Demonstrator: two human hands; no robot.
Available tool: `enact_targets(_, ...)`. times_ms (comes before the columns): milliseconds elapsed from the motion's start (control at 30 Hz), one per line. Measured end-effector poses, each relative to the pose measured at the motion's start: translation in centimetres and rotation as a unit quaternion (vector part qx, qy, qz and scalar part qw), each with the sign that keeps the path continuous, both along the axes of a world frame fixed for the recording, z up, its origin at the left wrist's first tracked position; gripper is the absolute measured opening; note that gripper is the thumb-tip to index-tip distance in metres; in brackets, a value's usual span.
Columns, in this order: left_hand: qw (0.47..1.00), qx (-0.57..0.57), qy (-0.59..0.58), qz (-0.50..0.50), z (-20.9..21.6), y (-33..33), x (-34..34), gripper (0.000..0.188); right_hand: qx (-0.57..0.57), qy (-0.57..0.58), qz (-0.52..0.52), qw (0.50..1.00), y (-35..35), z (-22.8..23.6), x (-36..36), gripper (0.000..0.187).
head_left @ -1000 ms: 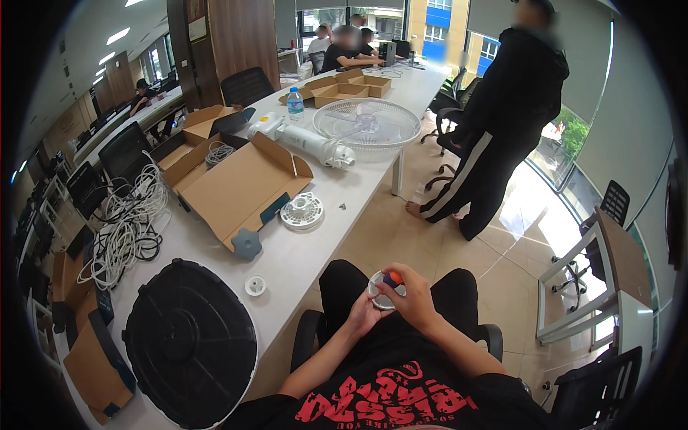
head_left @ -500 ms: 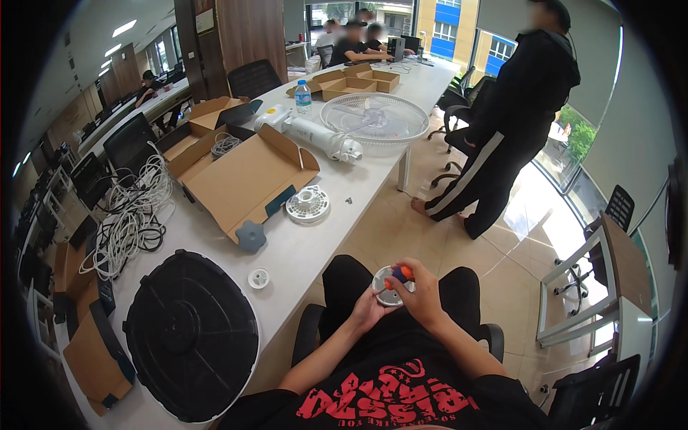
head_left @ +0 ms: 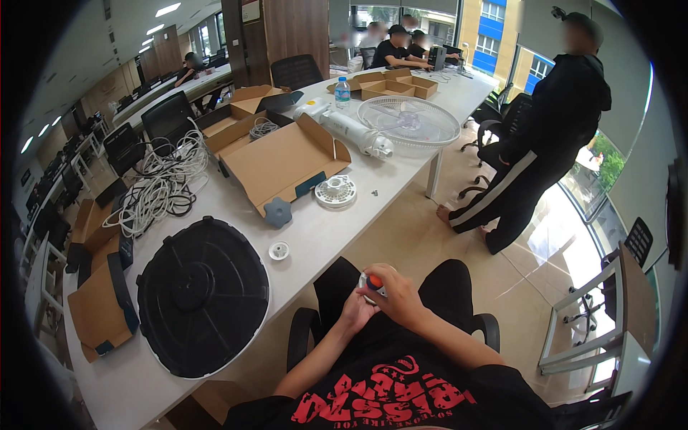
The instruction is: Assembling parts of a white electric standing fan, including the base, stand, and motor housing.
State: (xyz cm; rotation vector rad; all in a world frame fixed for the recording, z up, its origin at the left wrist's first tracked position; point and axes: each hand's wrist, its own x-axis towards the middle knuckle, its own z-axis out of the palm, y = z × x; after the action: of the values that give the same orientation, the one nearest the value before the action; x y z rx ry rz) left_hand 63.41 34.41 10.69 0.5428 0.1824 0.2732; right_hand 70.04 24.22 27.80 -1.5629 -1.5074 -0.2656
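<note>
Above my lap, my right hand point(head_left: 398, 295) grips the orange-and-blue handle of a screwdriver point(head_left: 375, 282). My left hand point(head_left: 356, 313) cups a small white round part point(head_left: 363, 280) beneath it, mostly hidden by my fingers. Where the screwdriver's tip sits cannot be seen. On the table to my left lie a small white round cap point(head_left: 279, 250), a grey-blue lobed knob point(head_left: 278, 213) and a white slotted round fan part point(head_left: 335, 193). A few tiny screws point(head_left: 375, 192) rest close to the table edge. A large black fan base point(head_left: 204, 297) lies nearer me.
An open cardboard box point(head_left: 279, 165) and tangled white cables point(head_left: 161, 190) cover the table's left part. Farther back are a white fan body point(head_left: 351, 132), a fan grille point(head_left: 408, 140) and a bottle point(head_left: 342, 93). A person in black point(head_left: 548, 129) stands beyond the table's right side.
My view has shifted, so the table sits farther right in it. My hands have closed in around the white part and the screwdriver handle, which now point more upward and show less.
</note>
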Motion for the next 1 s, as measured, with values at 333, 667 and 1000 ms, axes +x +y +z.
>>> enact_targets(333,0.998,0.039,0.013,0.052,1.2,-0.8,-2.8,0.045,-0.011,0.010,0.046,0.999,0.0,-0.6,-1.3,0.047)
enact_targets(667,0.999,0.022,0.003,0.031,1.5,-1.1,-2.2,0.044,-0.001,-0.050,0.026,0.998,-0.4,-0.2,-1.4,0.049)
enact_targets(1000,0.999,0.016,0.048,-0.002,3.6,-1.4,1.1,0.044,-0.065,-0.014,-0.003,0.998,-1.9,0.6,-0.1,0.039)
